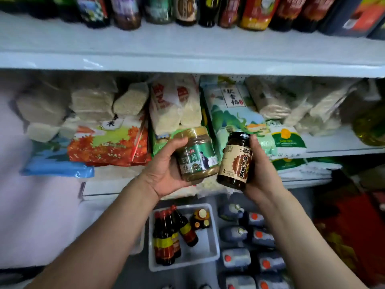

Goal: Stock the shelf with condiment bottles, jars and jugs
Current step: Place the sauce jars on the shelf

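Note:
My left hand [165,171] grips a tan jar with a green label [196,154], tilted and held in front of the middle shelf. My right hand [261,174] holds a dark jar with a black lid and a beige-brown label [236,161], just to the right of the first jar. The two jars nearly touch. Along the top shelf [187,44] stands a row of dark condiment bottles [253,13]. Below my arms a white bin [205,245] on the floor holds several dark sauce bottles with red caps [166,240] and small jars [201,220].
The middle shelf is packed with bags of rice and noodles [231,113] and an orange-patterned bag [106,144]. A yellow oil jug [368,124] sits at the far right. Grey jugs with orange caps [256,240] lie on the floor right of the bin.

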{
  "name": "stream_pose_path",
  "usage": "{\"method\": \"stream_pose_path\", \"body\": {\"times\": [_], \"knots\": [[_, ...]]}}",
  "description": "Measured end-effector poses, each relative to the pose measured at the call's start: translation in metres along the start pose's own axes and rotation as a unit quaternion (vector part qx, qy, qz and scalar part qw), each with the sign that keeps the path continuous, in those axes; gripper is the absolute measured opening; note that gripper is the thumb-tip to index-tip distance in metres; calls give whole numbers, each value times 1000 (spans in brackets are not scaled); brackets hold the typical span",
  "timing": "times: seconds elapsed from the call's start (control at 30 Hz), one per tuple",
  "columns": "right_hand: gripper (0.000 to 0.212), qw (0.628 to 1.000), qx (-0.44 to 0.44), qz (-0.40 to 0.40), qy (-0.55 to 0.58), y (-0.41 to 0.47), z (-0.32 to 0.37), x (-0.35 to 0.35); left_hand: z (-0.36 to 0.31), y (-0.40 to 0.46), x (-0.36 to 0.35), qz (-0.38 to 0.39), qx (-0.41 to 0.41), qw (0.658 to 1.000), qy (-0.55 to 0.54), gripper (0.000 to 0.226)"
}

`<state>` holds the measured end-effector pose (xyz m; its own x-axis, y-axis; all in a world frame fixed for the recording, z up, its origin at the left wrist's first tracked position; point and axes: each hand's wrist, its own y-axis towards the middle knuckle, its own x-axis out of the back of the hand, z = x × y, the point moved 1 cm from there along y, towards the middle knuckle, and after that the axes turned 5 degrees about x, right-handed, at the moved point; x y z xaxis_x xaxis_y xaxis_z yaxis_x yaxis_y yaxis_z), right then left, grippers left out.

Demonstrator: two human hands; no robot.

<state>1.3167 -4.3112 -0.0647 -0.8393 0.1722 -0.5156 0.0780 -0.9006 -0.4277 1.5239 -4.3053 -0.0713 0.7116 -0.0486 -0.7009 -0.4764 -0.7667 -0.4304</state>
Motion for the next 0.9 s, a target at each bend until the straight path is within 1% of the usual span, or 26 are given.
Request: {"method": "stream_pose_path", "body": {"times": [0.1,0.2,0.23,0.3,0.37,0.43,0.53,0.63,0.77,0.83,0.9], "knots": [[44,999,14,21,29,-28,42,-45,-44,-32,-35,15,-38,999,15,53],[22,997,41,62,31,-43,72,-72,-75,-49,-61,5,-65,997,42,45],[21,995,51,77,25,-45,81,-79,-84,-53,-68,1,-75,996,52,41],[30,992,80,101,11,-44,96,-90,-100,-58,-81,-8,-98,993,67,37],[39,984,124,126,-2,-39,113,-98,-115,-61,-94,-14,-121,989,88,43],[42,974,171,148,-21,-32,131,-105,-128,-60,-104,-35,-144,983,106,46],[46,960,226,154,-64,-18,153,-112,-147,-49,-113,-77,-189,970,131,54],[49,941,272,161,-125,3,171,-118,-165,-39,-122,-134,-226,951,160,62],[61,931,286,155,-165,41,185,-124,-180,-29,-126,-242,-267,916,177,68],[66,930,286,155,-172,59,186,-130,-185,-22,-123,-267,-281,906,171,69],[67,929,286,152,-178,74,186,-137,-191,-16,-121,-268,-301,901,158,67]]}}
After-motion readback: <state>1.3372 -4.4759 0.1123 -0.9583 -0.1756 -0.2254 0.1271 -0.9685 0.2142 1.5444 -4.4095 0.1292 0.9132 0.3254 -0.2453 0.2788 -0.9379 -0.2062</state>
